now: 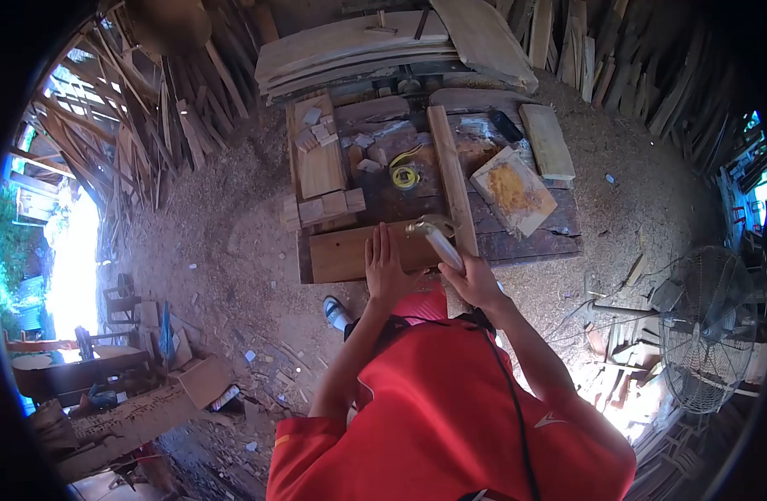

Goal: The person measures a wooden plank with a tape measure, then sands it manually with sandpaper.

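My left hand point(387, 265) lies flat on a brown wooden board point(342, 255) at the near edge of the worktable, fingers stretched out. In my right hand point(474, 282) is a hammer point(442, 245), gripped by its light handle, with its metal head over the right part of that board. A long narrow plank point(452, 175) runs away from me just beyond the hammer. Behind the board sits a yellow tape measure point(405, 176). Small wood blocks point(333, 205) line the table's left side.
A stained board point(514, 190), a dark object point(506, 126) and a pale plank point(547, 140) lie on the table's right. Large slabs point(358, 50) are stacked behind. A standing fan point(708, 330) is at the right, a bench point(133, 422) at lower left.
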The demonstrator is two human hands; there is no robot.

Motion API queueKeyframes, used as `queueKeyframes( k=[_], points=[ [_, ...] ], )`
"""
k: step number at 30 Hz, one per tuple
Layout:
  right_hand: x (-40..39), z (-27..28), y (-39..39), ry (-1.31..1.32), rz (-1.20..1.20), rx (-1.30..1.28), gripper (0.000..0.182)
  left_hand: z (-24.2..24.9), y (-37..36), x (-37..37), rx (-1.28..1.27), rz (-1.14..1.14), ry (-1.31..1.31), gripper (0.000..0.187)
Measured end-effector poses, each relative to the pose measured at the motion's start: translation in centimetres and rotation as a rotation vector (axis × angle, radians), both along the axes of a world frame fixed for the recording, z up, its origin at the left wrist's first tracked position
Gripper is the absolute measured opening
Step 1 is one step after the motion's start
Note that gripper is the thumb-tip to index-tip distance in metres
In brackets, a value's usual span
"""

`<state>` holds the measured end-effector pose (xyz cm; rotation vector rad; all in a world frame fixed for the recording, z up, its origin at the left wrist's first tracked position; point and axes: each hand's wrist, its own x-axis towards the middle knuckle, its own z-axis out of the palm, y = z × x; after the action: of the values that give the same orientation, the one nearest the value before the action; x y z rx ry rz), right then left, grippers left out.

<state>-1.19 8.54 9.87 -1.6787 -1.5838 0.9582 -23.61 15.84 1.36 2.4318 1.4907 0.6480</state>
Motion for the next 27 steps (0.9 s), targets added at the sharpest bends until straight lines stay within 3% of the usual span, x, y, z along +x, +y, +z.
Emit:
queueKeyframes(
  k=[12,27],
  points=[
    [0.3,0.7,2.0,-0.210,0.044,0.044,0.045,-0.1,0.1,-0.5,-0.010,-0.062,0.038,0.114],
    [1.2,-0.6,1.6,-0.278,0.066,-0.067,0.048,0.3,-0.3,0.3,-0.036,-0.050,0.093,0.109]
  ],
)
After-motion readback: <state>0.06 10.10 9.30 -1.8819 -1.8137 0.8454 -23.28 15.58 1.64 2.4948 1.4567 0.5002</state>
